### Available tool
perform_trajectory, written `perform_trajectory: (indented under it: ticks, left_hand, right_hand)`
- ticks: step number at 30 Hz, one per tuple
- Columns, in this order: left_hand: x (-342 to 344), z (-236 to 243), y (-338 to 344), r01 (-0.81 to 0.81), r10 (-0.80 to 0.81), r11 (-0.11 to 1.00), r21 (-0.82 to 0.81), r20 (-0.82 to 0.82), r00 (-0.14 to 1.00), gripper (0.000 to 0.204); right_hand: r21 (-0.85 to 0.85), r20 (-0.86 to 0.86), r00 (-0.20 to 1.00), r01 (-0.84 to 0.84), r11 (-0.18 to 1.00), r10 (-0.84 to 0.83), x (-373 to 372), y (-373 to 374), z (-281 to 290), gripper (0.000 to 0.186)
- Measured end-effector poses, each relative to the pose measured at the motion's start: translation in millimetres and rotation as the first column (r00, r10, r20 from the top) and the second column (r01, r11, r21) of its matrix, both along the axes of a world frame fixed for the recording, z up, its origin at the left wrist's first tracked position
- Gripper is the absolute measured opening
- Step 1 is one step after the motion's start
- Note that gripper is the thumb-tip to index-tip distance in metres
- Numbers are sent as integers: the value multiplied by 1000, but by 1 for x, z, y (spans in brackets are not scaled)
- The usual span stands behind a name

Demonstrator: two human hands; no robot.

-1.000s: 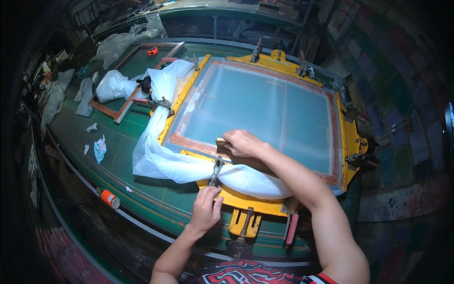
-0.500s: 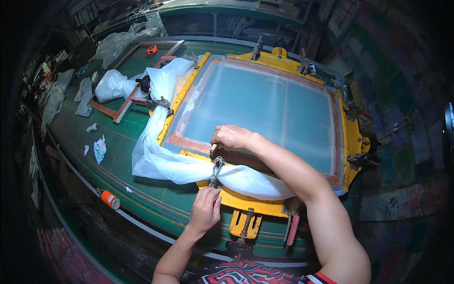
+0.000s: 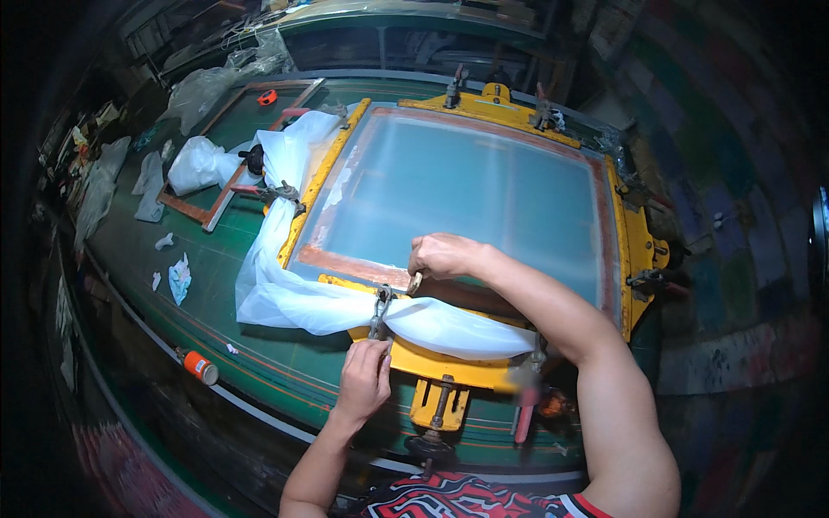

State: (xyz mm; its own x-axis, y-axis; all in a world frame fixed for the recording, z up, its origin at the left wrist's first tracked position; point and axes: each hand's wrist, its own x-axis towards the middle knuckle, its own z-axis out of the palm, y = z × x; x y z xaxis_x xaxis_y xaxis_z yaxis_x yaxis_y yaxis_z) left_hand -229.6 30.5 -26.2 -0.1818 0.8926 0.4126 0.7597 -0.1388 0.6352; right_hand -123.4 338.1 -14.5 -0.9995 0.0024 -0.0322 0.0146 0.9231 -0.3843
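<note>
My left hand (image 3: 363,380) is closed on the handle of a metal clamp (image 3: 380,309) at the near side of a yellow metal frame (image 3: 449,363). My right hand (image 3: 445,255) holds a small light-coloured tool (image 3: 414,281), perhaps wooden and mostly hidden by my fingers, at the near copper-brown border (image 3: 345,263) of a mesh screen (image 3: 479,194). White sheer fabric (image 3: 285,302) bunches along the left and near sides, pinched at the clamps.
The green table (image 3: 203,324) carries an orange can (image 3: 200,367) near its edge, paper scraps (image 3: 180,278), another frame (image 3: 181,210) with plastic bundles (image 3: 194,164), and an orange tape measure (image 3: 267,97). More clamps (image 3: 643,285) surround the screen. A second bench (image 3: 414,26) stands behind.
My right hand has moved rightward along the screen's near border with the tool. The whole view has shifted slightly. My left hand stays on the clamp handle.
</note>
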Motion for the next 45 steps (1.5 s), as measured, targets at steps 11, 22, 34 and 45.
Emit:
perform_trajectory:
  ticks: [11, 22, 34, 45]
  left_hand:
    - [5, 0, 0, -14, 14, 1000, 2, -63, 998, 26]
    - [5, -3, -2, 1, 0, 1000, 11, -85, 996, 27]
    - [30, 9, -30, 92, -98, 995, 38, 179, 979, 19]
    - [101, 20, -80, 550, 182, 824, -135, 983, -31, 27]
  right_hand:
    - [-47, 12, 998, 59, 997, -58, 111, 6, 2, 42]
    - [39, 142, 922, 359, 933, -361, 288, 6, 24, 50]
    - [-594, -158, 248, 749, 292, -956, 275, -134, 102, 20]
    - [-923, 96, -13, 374, -94, -995, 149, -357, 61, 17]
